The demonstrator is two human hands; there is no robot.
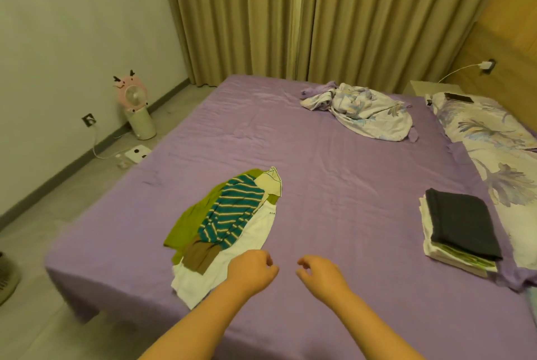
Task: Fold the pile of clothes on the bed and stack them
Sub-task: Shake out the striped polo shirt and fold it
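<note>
Clothes pile (pixel 223 223) lies near the bed's (pixel 334 185) foot edge, left of the folded stack (pixel 459 229). Head view: our left hand (pixel 252 271) and right hand (pixel 319 274) hover loosely curled, holding nothing. We judge that a careless tug could drag garments off that near edge. Bare sheet between pile and stack gives folding room.

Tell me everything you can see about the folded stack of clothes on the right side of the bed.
The folded stack of clothes lies near the right edge of the purple bed sheet, beside the floral pillows. A dark grey folded garment sits flat on top; white and green layers show beneath. Neither hand touches it.
</note>
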